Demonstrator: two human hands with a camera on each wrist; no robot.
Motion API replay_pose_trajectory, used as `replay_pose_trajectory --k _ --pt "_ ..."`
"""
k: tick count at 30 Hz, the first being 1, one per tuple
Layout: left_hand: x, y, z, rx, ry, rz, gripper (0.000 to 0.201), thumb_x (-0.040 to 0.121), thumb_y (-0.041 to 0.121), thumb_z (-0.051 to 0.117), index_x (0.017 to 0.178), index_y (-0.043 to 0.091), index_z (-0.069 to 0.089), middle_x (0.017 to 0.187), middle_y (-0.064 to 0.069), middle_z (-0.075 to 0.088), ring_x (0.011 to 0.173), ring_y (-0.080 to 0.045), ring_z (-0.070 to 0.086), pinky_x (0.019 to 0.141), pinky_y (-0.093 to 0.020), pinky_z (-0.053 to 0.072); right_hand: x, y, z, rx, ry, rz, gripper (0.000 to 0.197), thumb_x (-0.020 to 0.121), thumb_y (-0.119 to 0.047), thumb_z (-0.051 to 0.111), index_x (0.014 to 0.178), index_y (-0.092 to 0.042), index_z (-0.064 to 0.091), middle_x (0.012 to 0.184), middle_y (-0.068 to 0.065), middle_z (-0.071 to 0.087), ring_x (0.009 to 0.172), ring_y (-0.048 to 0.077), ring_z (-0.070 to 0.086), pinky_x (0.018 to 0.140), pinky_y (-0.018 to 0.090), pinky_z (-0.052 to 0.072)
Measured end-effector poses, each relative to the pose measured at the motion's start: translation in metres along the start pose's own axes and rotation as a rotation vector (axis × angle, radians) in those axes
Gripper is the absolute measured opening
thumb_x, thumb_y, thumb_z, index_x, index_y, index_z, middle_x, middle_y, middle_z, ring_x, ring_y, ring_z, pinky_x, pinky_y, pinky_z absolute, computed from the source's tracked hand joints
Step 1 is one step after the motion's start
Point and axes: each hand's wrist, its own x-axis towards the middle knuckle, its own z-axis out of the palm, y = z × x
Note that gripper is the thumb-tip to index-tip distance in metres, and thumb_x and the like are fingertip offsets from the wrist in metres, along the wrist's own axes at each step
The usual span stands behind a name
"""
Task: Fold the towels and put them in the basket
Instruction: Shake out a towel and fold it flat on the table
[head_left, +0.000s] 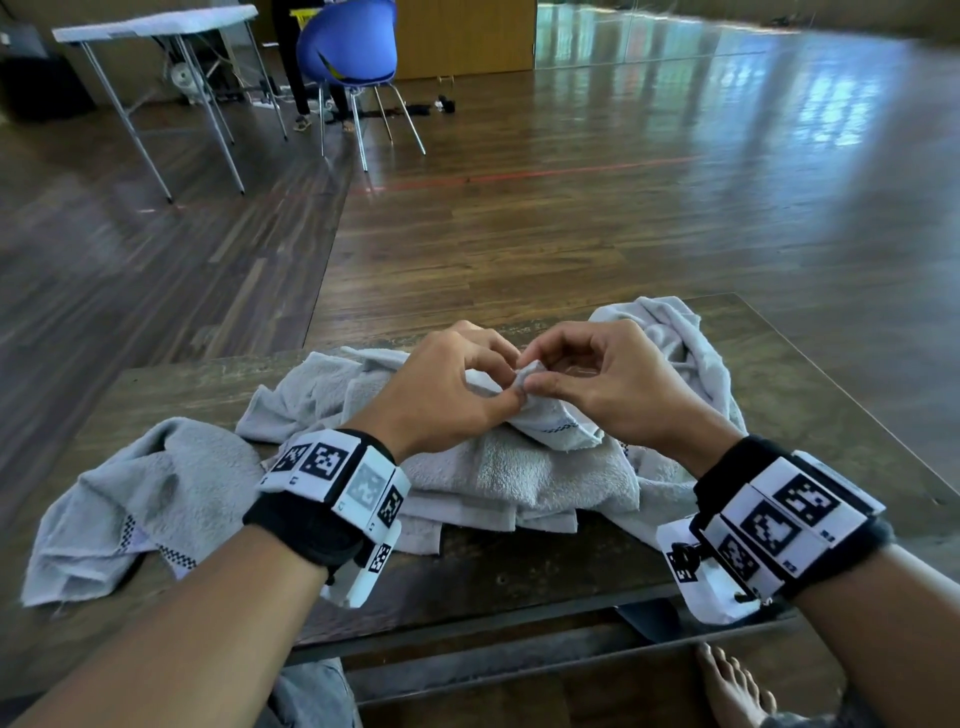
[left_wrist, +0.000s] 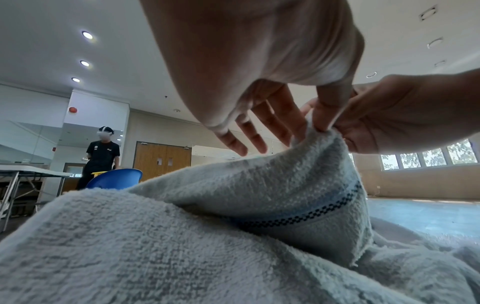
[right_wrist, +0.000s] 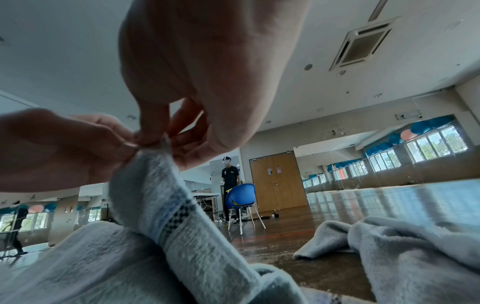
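Note:
Several grey towels lie on a dark wooden table (head_left: 524, 577). Both hands meet over the middle of the pile and pinch the same raised corner of one towel (head_left: 553, 423), which has a dark checkered stripe. My left hand (head_left: 511, 389) pinches it from the left, my right hand (head_left: 532, 382) from the right. The left wrist view shows the thumb and forefinger of my left hand (left_wrist: 320, 125) on the towel's (left_wrist: 285, 185) tip. In the right wrist view my right hand (right_wrist: 162, 139) nips the same towel (right_wrist: 166, 203) tip. No basket is in view.
A crumpled towel (head_left: 145, 499) lies at the table's left, another (head_left: 685, 353) at the back right, and flat layers (head_left: 519, 483) sit under the hands. Beyond the table are a blue chair (head_left: 348, 47), a white folding table (head_left: 156, 23) and a standing person (right_wrist: 230, 179).

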Motion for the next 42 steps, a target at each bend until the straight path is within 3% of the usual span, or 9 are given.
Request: replay_pose_trajectory --k 8,12,17,20,24,27,31,36,42 --pt "0.000 -0.004 -0.006 0.143 -0.031 0.028 0.017 0.078 0.024 0.082 0.072 0.009 0.076 0.084 0.005 0.070 0.095 -0.018 0.056 0.084 -0.045 0.047 0.000 -0.003 -0.021 -0.033 0.020 -0.017 0.016 0.085 -0.008 0.078 0.091 -0.022 0.077 0.086 -0.006 0.076 0.078 0.003 0.069 0.072 0.015 0.052" --pt "-0.005 -0.023 -0.025 0.260 0.048 -0.057 0.028 0.081 0.043 0.077 0.081 0.015 0.077 0.086 0.009 0.067 0.096 -0.018 0.052 0.085 -0.042 0.044 -0.003 0.001 -0.047 -0.058 0.230 0.001 0.018 0.085 -0.005 0.077 0.090 -0.023 0.077 0.086 0.002 0.076 0.079 0.015 0.069 0.078 0.035 0.058" --pt "-0.019 -0.039 -0.032 0.482 -0.022 -0.109 0.023 0.089 0.047 0.065 0.081 0.027 0.075 0.084 0.023 0.055 0.095 -0.015 0.049 0.084 -0.036 0.031 -0.011 0.012 -0.069 -0.069 0.346 0.060 0.025 0.085 -0.009 0.078 0.082 -0.034 0.078 0.072 -0.012 0.072 0.064 0.002 0.064 0.059 0.012 0.051" --pt "-0.028 -0.044 -0.044 0.501 0.043 -0.098 0.029 0.088 0.049 0.064 0.083 0.024 0.078 0.090 0.024 0.063 0.090 -0.015 0.051 0.082 -0.037 0.033 -0.015 0.023 -0.074 -0.118 0.398 0.145 0.026 0.085 -0.008 0.078 0.079 -0.033 0.077 0.076 -0.007 0.075 0.065 0.004 0.065 0.066 0.018 0.058" --pt "-0.043 -0.050 -0.064 0.493 0.135 -0.144 0.013 0.082 0.036 0.077 0.085 0.024 0.081 0.090 0.022 0.067 0.086 -0.020 0.055 0.085 -0.051 0.046 -0.022 0.030 -0.083 -0.170 0.451 0.265 0.020 0.085 -0.006 0.077 0.081 -0.026 0.075 0.091 0.019 0.073 0.075 0.020 0.060 0.083 0.049 0.057" --pt "-0.050 -0.046 -0.067 0.450 0.150 -0.181 0.013 0.079 0.031 0.082 0.087 0.022 0.082 0.089 0.021 0.067 0.089 -0.021 0.057 0.089 -0.053 0.046 -0.025 0.030 -0.084 -0.178 0.442 0.302 0.020 0.085 -0.006 0.077 0.081 -0.025 0.073 0.078 0.009 0.069 0.069 0.023 0.057 0.074 0.044 0.056" --pt "-0.055 -0.042 -0.070 0.352 0.175 -0.196 0.013 0.082 0.025 0.080 0.094 0.020 0.082 0.098 0.014 0.073 0.097 -0.018 0.060 0.097 -0.045 0.046 -0.027 0.031 -0.083 -0.182 0.441 0.330 0.013 0.087 -0.003 0.075 0.090 -0.015 0.074 0.073 0.002 0.065 0.059 0.014 0.055 0.053 0.016 0.053" --pt "-0.060 -0.040 -0.072 0.338 0.111 -0.225 0.018 0.094 0.021 0.067 0.108 0.018 0.078 0.110 0.012 0.072 0.107 -0.013 0.061 0.098 -0.029 0.044 -0.026 0.035 -0.082 -0.185 0.447 0.347 0.012 0.087 -0.001 0.074 0.096 -0.009 0.074 0.073 0.003 0.064 0.049 0.000 0.055 0.049 0.012 0.051" --pt "-0.062 -0.041 -0.074 0.101 0.315 -0.262 0.019 0.085 0.020 0.077 0.101 0.031 0.074 0.088 0.013 0.075 0.070 0.002 0.066 0.058 -0.007 0.047 -0.024 0.037 -0.082 -0.199 0.490 0.373 0.008 0.088 -0.005 0.074 0.087 -0.014 0.073 0.070 0.002 0.067 0.047 0.005 0.058 0.046 0.020 0.053"
